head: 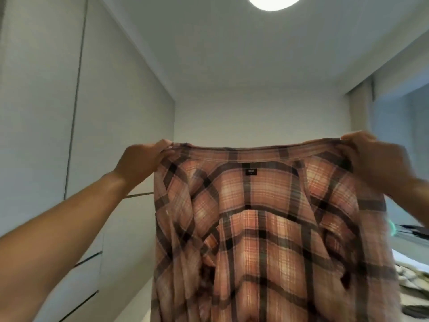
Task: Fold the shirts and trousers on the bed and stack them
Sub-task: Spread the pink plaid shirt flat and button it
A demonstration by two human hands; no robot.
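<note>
A pink and brown plaid shirt (267, 228) hangs spread out in front of me at head height, its collar stretched flat along the top and a small dark label showing below it. My left hand (141, 163) pinches the shirt's upper left corner. My right hand (376, 163) grips the upper right corner. The shirt's lower part runs out of the frame at the bottom. The bed is almost wholly hidden behind the shirt.
White wardrobe doors (46, 135) line the left side. A bare wall closes the far end, with a round ceiling lamp (274, 2) above. A window recess (404, 135) is on the right. Crumpled pale fabric (411, 275) lies at the lower right.
</note>
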